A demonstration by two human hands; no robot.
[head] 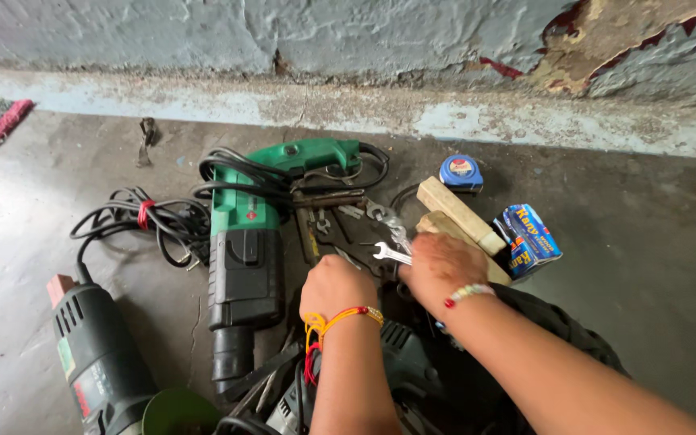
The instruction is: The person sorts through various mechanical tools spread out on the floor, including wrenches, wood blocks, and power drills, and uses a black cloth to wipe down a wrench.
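Your right hand fingers closed around a small open-ended spanner; your left hand curled, grip hidden, beside the green hammer drill, among loose spanners

- One view only, from a camera worn on the person's head.
- It looks steeply down and forward over the grey concrete floor toward the peeling grey plaster wall along the floor's far edge.
- It sits close: both forearms enter from the bottom edge, and the tools fill the middle.
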